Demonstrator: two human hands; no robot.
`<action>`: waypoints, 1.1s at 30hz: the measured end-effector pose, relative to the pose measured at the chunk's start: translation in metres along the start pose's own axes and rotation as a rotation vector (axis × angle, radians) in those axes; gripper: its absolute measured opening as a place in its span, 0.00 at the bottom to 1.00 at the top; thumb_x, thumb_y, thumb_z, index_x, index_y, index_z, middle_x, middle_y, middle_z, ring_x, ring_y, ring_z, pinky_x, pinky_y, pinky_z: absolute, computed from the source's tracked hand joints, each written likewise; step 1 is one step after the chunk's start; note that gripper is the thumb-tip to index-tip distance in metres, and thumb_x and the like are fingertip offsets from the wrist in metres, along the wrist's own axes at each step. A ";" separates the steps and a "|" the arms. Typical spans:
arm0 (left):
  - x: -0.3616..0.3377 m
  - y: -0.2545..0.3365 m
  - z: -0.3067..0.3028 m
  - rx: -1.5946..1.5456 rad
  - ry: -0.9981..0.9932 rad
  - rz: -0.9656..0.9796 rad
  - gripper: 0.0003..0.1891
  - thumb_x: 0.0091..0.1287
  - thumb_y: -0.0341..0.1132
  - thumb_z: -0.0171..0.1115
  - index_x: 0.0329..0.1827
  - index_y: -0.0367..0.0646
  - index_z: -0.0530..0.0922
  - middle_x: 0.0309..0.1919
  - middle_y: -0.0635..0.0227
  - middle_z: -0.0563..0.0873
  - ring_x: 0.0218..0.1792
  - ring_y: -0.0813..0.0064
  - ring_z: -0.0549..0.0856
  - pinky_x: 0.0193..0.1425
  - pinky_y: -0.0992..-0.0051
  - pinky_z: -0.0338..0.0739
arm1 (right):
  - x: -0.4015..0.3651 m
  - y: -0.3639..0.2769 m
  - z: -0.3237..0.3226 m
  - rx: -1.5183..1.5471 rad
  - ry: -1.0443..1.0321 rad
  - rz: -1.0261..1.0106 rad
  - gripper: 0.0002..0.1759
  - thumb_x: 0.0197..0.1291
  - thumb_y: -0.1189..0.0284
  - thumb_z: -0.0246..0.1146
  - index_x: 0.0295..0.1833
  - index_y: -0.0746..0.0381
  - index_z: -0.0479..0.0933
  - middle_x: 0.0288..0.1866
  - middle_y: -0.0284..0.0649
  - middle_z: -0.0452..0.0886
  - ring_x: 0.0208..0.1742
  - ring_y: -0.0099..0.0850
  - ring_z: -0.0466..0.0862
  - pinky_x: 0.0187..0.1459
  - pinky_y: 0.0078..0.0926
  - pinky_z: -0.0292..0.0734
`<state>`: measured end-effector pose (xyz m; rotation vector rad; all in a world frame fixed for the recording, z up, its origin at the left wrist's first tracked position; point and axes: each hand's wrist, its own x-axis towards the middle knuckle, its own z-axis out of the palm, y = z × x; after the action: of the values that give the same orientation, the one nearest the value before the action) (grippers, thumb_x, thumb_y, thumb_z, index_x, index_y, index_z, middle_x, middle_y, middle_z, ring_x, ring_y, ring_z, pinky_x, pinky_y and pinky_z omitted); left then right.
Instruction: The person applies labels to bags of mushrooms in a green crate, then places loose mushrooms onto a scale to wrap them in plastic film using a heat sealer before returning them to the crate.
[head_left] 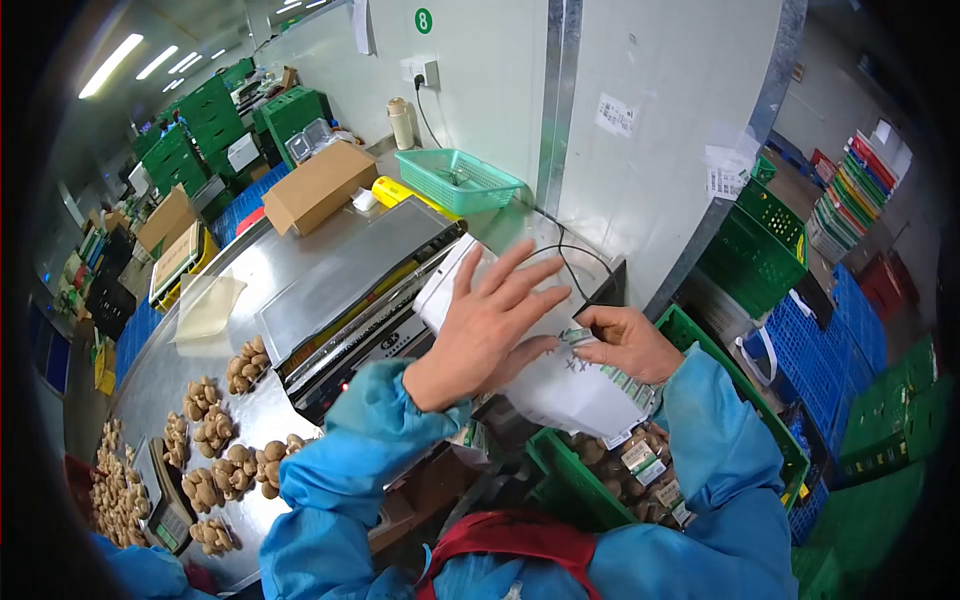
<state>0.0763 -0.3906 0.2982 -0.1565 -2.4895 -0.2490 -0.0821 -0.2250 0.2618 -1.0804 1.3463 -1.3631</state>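
Observation:
My left hand (490, 325) is raised with its fingers spread, over a white sheet and a white box-shaped device (440, 290). My right hand (632, 345) pinches a strip of small green-and-white labels (625, 382) between thumb and fingers. Below it lies the white sheet (560, 385), with dark handwriting on it. Beneath the sheet, a green crate (790, 455) holds packs of mushrooms (645, 465) bearing similar labels. Left of my left arm is a wrapping machine (375, 345) with a flat metal top.
Clusters of brown mushrooms (235, 470) lie on the steel table (265, 530) beside a scale (168, 505). Behind stand a cardboard box (320, 185), a yellow film roll (405, 195) and a teal basket (460, 185). A blue sleeve (150, 572) of another person shows at lower left.

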 end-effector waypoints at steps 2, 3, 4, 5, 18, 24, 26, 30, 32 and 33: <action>0.003 -0.007 0.003 -0.028 -0.061 0.060 0.21 0.53 0.38 0.69 0.51 0.49 0.77 0.54 0.67 0.78 0.62 0.61 0.72 0.70 0.52 0.51 | -0.005 -0.007 0.014 0.012 -0.046 -0.008 0.13 0.60 0.78 0.61 0.50 0.67 0.72 0.40 0.33 0.78 0.43 0.17 0.76 0.46 0.18 0.72; 0.001 -0.014 0.005 -0.171 -0.187 0.012 0.16 0.54 0.37 0.69 0.46 0.47 0.79 0.46 0.67 0.81 0.54 0.62 0.76 0.66 0.54 0.58 | -0.007 -0.005 0.019 0.013 -0.040 -0.011 0.13 0.60 0.78 0.61 0.50 0.67 0.72 0.40 0.33 0.78 0.43 0.17 0.76 0.46 0.18 0.72; -0.001 -0.019 0.007 -0.312 -0.315 -0.035 0.12 0.56 0.37 0.68 0.41 0.45 0.80 0.38 0.67 0.84 0.46 0.63 0.81 0.63 0.57 0.64 | -0.009 -0.003 0.024 0.005 -0.008 -0.021 0.13 0.60 0.78 0.62 0.50 0.67 0.71 0.38 0.32 0.77 0.42 0.17 0.75 0.46 0.17 0.71; -0.003 -0.022 0.011 -0.315 -0.322 -0.028 0.12 0.56 0.37 0.68 0.41 0.45 0.80 0.38 0.67 0.84 0.46 0.63 0.81 0.63 0.57 0.64 | -0.012 0.000 0.028 -0.002 0.025 -0.030 0.13 0.60 0.78 0.62 0.49 0.66 0.71 0.37 0.32 0.76 0.41 0.17 0.75 0.45 0.17 0.71; -0.033 -0.034 0.046 -0.790 -0.717 -0.308 0.07 0.60 0.31 0.64 0.36 0.35 0.80 0.25 0.62 0.82 0.29 0.79 0.78 0.37 0.75 0.73 | -0.046 0.043 0.070 -0.632 0.248 -0.397 0.04 0.54 0.80 0.61 0.35 0.63 0.73 0.47 0.43 0.75 0.49 0.38 0.75 0.51 0.32 0.70; -0.050 -0.032 0.030 -0.912 -0.741 -0.428 0.08 0.62 0.32 0.62 0.39 0.35 0.81 0.32 0.63 0.85 0.36 0.77 0.82 0.42 0.75 0.76 | -0.116 0.139 -0.070 -0.265 0.840 0.094 0.11 0.56 0.74 0.61 0.43 0.69 0.77 0.38 0.38 0.79 0.42 0.26 0.77 0.47 0.24 0.72; -0.051 -0.027 0.013 -0.946 -0.752 -0.464 0.07 0.62 0.31 0.63 0.38 0.35 0.81 0.31 0.65 0.84 0.36 0.78 0.81 0.43 0.75 0.76 | -0.141 0.176 -0.119 -0.304 0.883 0.231 0.10 0.54 0.73 0.63 0.36 0.69 0.77 0.36 0.43 0.78 0.39 0.32 0.78 0.43 0.32 0.71; -0.051 -0.011 0.001 -0.909 -0.728 -0.486 0.06 0.62 0.30 0.63 0.37 0.36 0.81 0.30 0.66 0.84 0.35 0.80 0.80 0.41 0.76 0.75 | -0.141 0.215 -0.173 -0.660 0.783 0.241 0.09 0.52 0.71 0.63 0.31 0.67 0.77 0.33 0.47 0.75 0.36 0.39 0.77 0.40 0.36 0.70; -0.051 0.004 0.006 -0.884 -0.732 -0.562 0.06 0.63 0.30 0.63 0.37 0.36 0.81 0.30 0.67 0.84 0.35 0.80 0.80 0.41 0.77 0.74 | -0.124 0.235 -0.192 -0.690 0.742 0.252 0.08 0.52 0.71 0.63 0.31 0.66 0.77 0.35 0.46 0.75 0.39 0.41 0.77 0.42 0.37 0.70; -0.053 0.010 0.008 -0.865 -0.738 -0.626 0.06 0.63 0.30 0.63 0.38 0.36 0.81 0.30 0.67 0.84 0.35 0.81 0.80 0.41 0.77 0.74 | -0.113 0.236 -0.191 -0.725 0.711 0.263 0.07 0.51 0.72 0.64 0.30 0.65 0.77 0.37 0.45 0.74 0.42 0.43 0.76 0.45 0.39 0.69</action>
<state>0.1154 -0.3817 0.2617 0.2390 -2.8698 -1.8002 -0.2398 -0.0736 0.0234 -0.8152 2.5404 -1.1095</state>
